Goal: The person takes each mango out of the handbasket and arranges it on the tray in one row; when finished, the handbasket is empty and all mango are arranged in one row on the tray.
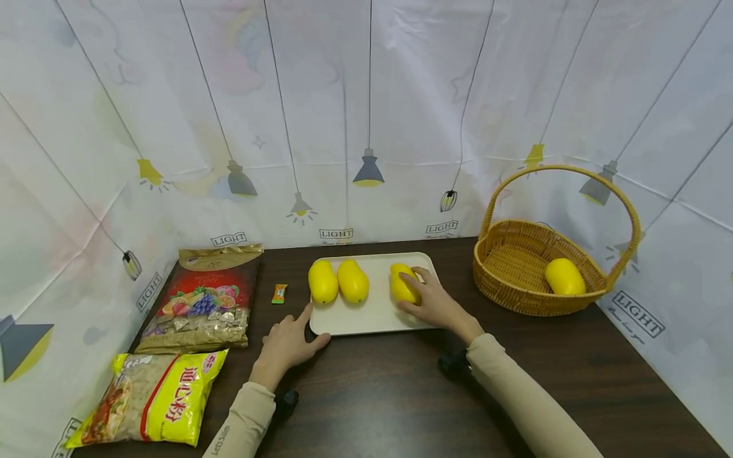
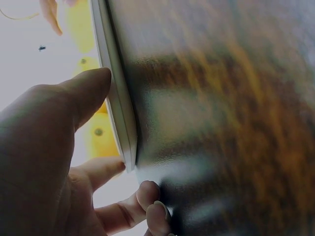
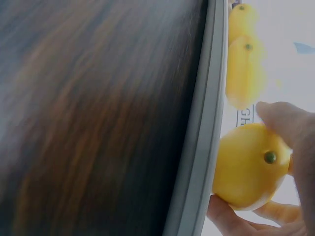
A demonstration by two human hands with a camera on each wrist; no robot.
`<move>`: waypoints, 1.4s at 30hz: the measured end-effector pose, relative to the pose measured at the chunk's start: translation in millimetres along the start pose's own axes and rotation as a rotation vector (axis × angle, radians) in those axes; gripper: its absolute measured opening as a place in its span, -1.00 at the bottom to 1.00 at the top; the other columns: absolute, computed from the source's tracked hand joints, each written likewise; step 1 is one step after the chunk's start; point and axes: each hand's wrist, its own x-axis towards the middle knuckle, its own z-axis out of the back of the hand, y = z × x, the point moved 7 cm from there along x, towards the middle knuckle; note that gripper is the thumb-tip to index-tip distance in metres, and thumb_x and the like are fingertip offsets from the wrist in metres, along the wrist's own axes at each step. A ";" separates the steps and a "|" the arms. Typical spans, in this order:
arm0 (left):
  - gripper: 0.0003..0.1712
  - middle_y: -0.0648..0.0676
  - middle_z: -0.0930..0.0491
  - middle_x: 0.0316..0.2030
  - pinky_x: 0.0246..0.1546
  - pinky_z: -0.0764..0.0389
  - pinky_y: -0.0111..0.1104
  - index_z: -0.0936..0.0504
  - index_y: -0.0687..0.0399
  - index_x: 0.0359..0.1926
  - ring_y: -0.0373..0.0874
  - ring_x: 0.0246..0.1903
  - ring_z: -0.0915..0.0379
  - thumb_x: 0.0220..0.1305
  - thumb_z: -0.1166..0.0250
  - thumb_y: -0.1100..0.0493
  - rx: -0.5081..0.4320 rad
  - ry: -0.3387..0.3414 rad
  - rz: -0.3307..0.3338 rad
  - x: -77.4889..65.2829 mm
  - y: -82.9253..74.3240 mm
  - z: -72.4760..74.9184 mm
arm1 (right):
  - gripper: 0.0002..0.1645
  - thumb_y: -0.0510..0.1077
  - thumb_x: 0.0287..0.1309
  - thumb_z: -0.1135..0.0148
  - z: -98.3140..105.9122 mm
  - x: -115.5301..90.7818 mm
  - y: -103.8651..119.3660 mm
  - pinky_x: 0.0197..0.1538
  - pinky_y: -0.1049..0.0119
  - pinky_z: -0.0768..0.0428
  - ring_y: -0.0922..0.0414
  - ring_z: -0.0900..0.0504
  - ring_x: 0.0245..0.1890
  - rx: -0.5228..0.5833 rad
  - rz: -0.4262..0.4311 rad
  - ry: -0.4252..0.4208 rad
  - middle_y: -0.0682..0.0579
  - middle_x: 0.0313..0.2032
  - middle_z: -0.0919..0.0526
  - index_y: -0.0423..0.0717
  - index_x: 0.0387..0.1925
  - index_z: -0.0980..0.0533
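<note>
Right grip point(image 1: 436, 304) on fruit point(image 3: 243, 167), green stub point(image 3: 270, 157), right-wrist view only

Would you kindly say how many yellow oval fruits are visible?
4 fruits: two on the left of the cream rectangular tray, one in the right hand, one inside the brown wicker basket.

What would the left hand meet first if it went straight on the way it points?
The tray, at its near left corner; the left hand has fingertips at or almost against it. Beyond, probably the leftmost yellow fruit.
</note>
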 end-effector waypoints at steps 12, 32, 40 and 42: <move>0.00 0.36 -0.52 0.16 -0.08 -0.50 0.37 -0.12 -0.25 0.58 0.37 -0.02 -0.55 0.24 -0.22 -0.44 -0.008 -0.006 -0.004 -0.1 0.3 0.8 | -0.25 0.04 0.30 -0.26 -7.7 17.7 25.1 0.30 -0.22 -0.46 -0.31 -0.47 0.27 0.017 0.034 0.023 -0.38 0.41 -0.26 -0.09 0.44 -0.34; -0.01 0.35 -0.53 0.15 -0.11 -0.52 0.35 -0.14 -0.26 0.57 0.37 -0.04 -0.55 0.23 -0.22 -0.44 0.001 -0.006 -0.002 0.7 0.8 0.5 | -0.21 0.07 0.32 -0.24 -18.0 33.5 33.9 0.34 -0.23 -0.42 -0.33 -0.44 0.31 0.030 0.011 0.062 -0.35 0.44 -0.21 -0.09 0.48 -0.27; -0.01 0.35 -0.53 0.13 -0.14 -0.53 0.33 -0.14 -0.26 0.57 0.35 -0.06 -0.56 0.22 -0.23 -0.44 -0.002 -0.002 0.001 0.3 1.1 0.1 | -0.09 0.11 0.29 -0.26 -15.1 30.1 32.0 0.36 -0.25 -0.40 -0.36 -0.41 0.34 0.054 -0.039 0.068 -0.38 0.48 -0.12 -0.10 0.53 -0.15; -0.01 0.35 -0.53 0.13 -0.13 -0.53 0.32 -0.14 -0.26 0.57 0.35 -0.05 -0.56 0.23 -0.22 -0.45 0.000 -0.003 0.000 0.4 1.2 0.2 | -0.07 0.13 0.29 -0.26 -14.0 28.9 30.4 0.36 -0.25 -0.39 -0.35 -0.40 0.35 0.056 -0.051 0.067 -0.38 0.49 -0.10 -0.09 0.54 -0.14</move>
